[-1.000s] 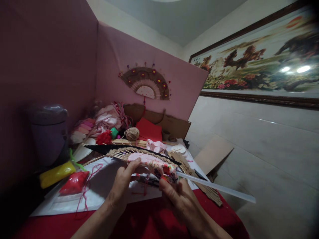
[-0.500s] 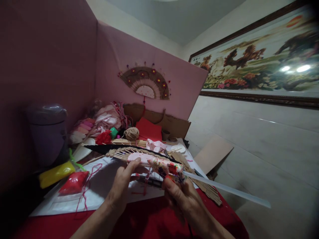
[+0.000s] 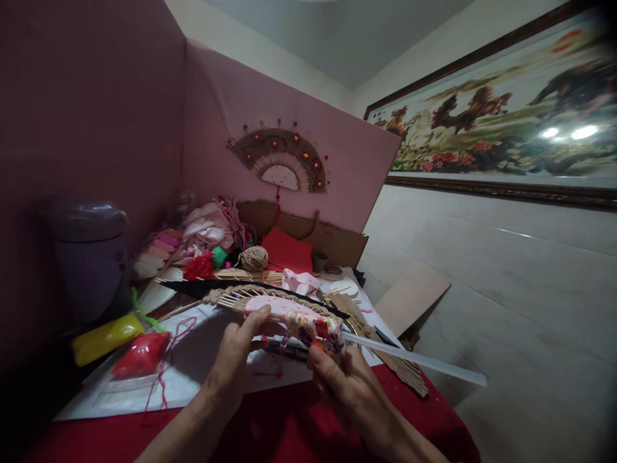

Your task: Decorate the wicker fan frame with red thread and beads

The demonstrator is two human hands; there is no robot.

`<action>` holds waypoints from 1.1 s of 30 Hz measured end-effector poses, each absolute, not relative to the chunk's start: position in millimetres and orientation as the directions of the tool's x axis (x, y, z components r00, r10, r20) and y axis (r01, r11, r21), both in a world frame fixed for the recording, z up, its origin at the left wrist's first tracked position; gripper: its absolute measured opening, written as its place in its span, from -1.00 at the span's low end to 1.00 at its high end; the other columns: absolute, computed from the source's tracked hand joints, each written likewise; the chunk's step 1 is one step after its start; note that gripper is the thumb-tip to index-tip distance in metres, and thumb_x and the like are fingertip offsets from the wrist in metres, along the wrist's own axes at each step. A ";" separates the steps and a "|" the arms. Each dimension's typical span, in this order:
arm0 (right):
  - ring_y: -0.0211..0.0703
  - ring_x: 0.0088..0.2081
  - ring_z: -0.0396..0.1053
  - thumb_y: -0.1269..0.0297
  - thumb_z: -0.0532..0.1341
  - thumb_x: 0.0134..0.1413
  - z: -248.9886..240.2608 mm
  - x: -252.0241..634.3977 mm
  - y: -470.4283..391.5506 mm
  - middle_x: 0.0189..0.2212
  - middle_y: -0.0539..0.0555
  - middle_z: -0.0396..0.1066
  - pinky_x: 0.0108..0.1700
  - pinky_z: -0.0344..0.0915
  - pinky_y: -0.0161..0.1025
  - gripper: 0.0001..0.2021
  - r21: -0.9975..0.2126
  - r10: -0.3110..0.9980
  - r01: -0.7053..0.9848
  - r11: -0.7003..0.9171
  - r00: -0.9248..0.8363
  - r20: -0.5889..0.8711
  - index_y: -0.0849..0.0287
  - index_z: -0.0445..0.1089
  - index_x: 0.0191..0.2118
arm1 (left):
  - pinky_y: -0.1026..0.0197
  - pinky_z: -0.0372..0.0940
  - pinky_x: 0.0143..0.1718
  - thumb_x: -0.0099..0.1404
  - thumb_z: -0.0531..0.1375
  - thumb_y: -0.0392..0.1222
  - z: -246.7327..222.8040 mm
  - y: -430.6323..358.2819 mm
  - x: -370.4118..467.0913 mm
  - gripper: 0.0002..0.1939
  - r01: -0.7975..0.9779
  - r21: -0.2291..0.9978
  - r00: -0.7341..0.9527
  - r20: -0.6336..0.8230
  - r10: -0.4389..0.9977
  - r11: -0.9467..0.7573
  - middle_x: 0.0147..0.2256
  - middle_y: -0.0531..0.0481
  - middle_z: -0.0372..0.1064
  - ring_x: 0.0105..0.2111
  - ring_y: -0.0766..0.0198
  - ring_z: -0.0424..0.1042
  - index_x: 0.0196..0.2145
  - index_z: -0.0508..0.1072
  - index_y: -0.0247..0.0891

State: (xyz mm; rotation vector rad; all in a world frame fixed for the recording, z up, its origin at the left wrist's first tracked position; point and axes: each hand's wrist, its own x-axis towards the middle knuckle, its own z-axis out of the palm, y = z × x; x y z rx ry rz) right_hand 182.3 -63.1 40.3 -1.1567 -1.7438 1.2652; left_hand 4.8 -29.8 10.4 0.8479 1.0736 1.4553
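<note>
My left hand [image 3: 236,350] grips a handmade fan by its pale pink cloth base [image 3: 265,307], thumb on top. The fan's thin sticks [image 3: 231,300] and braided twine edge [image 3: 289,296] spread out behind, against a black strip [image 3: 193,288]. In my right hand [image 3: 349,379] is a glue gun with a flower pattern [image 3: 313,326], its front close to the pink cloth. A long translucent glue stick [image 3: 419,359] juts from its back to the right. The nozzle is hidden, so I cannot tell whether it touches the fan. A red tassel [image 3: 280,363] hangs below.
A yellow packet [image 3: 108,337] and a red packet [image 3: 141,355] lie at the left by a purple bin [image 3: 89,263]. Behind are a twine ball [image 3: 254,258] and red sheets [image 3: 288,251]. Corrugated cardboard [image 3: 398,366] lies right; a finished fan [image 3: 282,161] hangs on the pink board.
The glue gun and its glue stick have shifted left along the fan with my right hand. My left hand keeps its hold on the fan, almost still.
</note>
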 end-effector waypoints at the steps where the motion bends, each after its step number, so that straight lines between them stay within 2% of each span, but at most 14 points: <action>1: -0.41 -0.65 -0.09 -0.13 0.06 0.14 40.0 182.3 -62.9 -0.67 -0.13 0.00 -0.65 -0.13 -0.38 -0.55 -0.953 0.925 0.270 0.137 -0.378 0.026 0.15 0.10 -0.54 | 0.06 0.24 -0.21 0.07 0.18 0.16 10.2 -29.7 4.8 -0.54 -0.343 0.939 -0.166 -0.058 0.984 -0.002 -0.29 -0.19 0.52 -0.18 -0.02 0.44 -0.33 0.53 -0.33; 5: -0.40 -0.65 -0.11 -0.13 0.03 0.16 41.4 182.4 -62.5 -0.68 -0.13 -0.04 -0.64 -0.16 -0.37 -0.54 -0.944 0.917 0.302 0.134 -0.399 0.002 0.14 0.06 -0.55 | 0.06 0.24 -0.20 0.09 0.18 0.16 9.9 -29.7 5.4 -0.54 -0.343 0.939 -0.154 -0.044 0.987 -0.011 -0.30 -0.19 0.52 -0.19 -0.01 0.45 -0.33 0.53 -0.34; 10: -0.41 -0.66 -0.10 -0.12 0.07 0.14 44.8 181.6 -63.6 -0.69 -0.14 -0.03 -0.64 -0.14 -0.38 -0.55 -0.935 0.923 0.310 0.173 -0.383 0.043 0.13 0.05 -0.55 | 0.06 0.25 -0.20 0.10 0.17 0.15 10.6 -30.8 5.4 -0.56 -0.343 0.939 -0.151 -0.034 0.988 -0.020 -0.30 -0.17 0.52 -0.19 0.00 0.45 -0.33 0.53 -0.31; 17: -0.41 -0.66 -0.12 -0.13 0.03 0.16 44.2 184.5 -64.6 -0.68 -0.13 -0.04 -0.67 -0.16 -0.38 -0.54 -0.944 0.916 0.300 0.136 -0.400 0.005 0.13 0.05 -0.55 | 0.09 0.26 -0.21 0.08 0.18 0.16 10.6 -29.7 6.0 -0.56 -0.346 0.938 -0.161 -0.042 0.986 -0.016 -0.31 -0.15 0.52 -0.21 0.02 0.46 -0.32 0.53 -0.30; 23: -0.41 -0.68 -0.09 -0.14 0.06 0.14 43.3 185.5 -65.5 -0.69 -0.13 0.02 -0.68 -0.14 -0.39 -0.55 -0.949 0.930 0.289 0.129 -0.366 0.015 0.14 0.11 -0.53 | 0.05 0.26 -0.20 0.08 0.18 0.16 9.4 -29.4 5.6 -0.55 -0.350 0.937 -0.149 -0.037 0.988 -0.017 -0.32 -0.15 0.51 -0.22 0.01 0.46 -0.33 0.53 -0.32; 33: -0.46 -0.75 -0.04 -0.19 0.05 0.11 44.4 186.2 -67.5 -0.76 -0.14 0.03 -0.72 -0.12 -0.43 -0.46 -0.966 0.936 0.230 0.121 -0.350 0.034 0.21 0.19 -0.61 | 0.08 0.25 -0.23 0.06 0.19 0.17 11.1 -31.0 5.6 -0.53 -0.346 0.938 -0.165 -0.046 0.985 -0.014 -0.33 -0.17 0.52 -0.22 -0.01 0.46 -0.33 0.52 -0.33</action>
